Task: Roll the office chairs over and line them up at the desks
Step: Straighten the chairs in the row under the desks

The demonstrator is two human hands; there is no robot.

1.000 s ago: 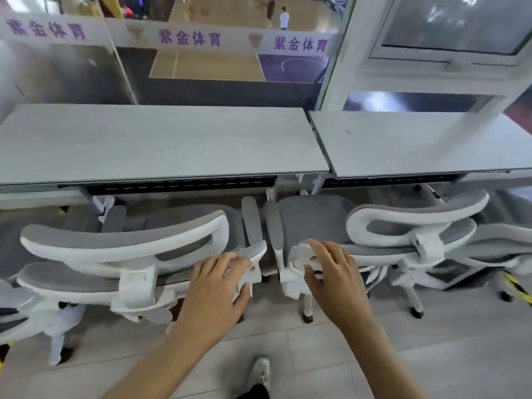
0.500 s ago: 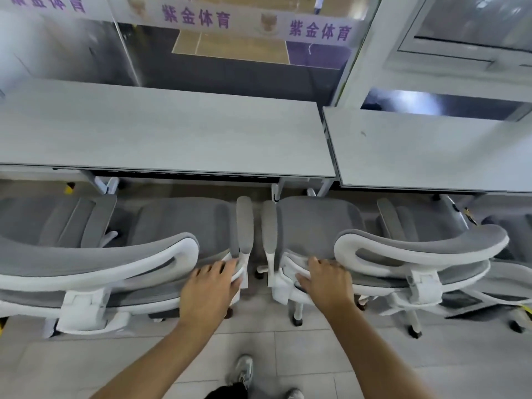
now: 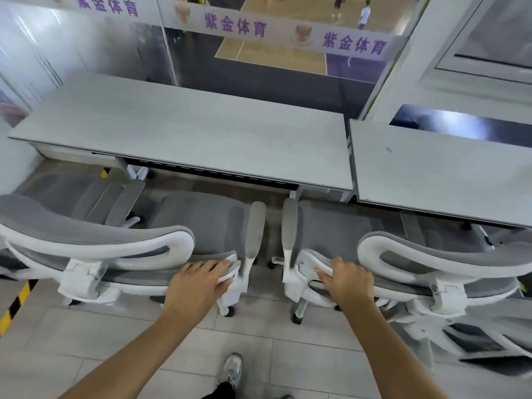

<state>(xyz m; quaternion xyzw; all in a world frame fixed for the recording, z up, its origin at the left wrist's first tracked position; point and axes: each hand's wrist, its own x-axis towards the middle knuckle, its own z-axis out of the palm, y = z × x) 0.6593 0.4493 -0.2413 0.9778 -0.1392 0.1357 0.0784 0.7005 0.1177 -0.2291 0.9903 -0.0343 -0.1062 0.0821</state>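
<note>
Two grey-and-white office chairs stand side by side, facing the desks. The left chair point(image 3: 201, 223) has its seat partly under the long grey desk point(image 3: 184, 139). The right chair point(image 3: 334, 228) sits where that desk meets the right desk point(image 3: 437, 174). My left hand point(image 3: 198, 283) grips the right end of the left chair's backrest. My right hand point(image 3: 347, 283) grips the left end of the right chair's backrest. Their inner armrests nearly touch.
A third chair point(image 3: 86, 194) stands at the far left and part of another chair point(image 3: 489, 341) shows at the right. A glass wall point(image 3: 259, 67) runs behind the desks. Yellow-black floor tape point(image 3: 14, 306) marks the left. My shoe point(image 3: 233, 367) is on the tiled floor.
Both chairs have rolled forward toward the desks, with their seats now closer under the desk edge. My hands have closed tighter on the backrest ends, and my view has shifted nearer and higher.
</note>
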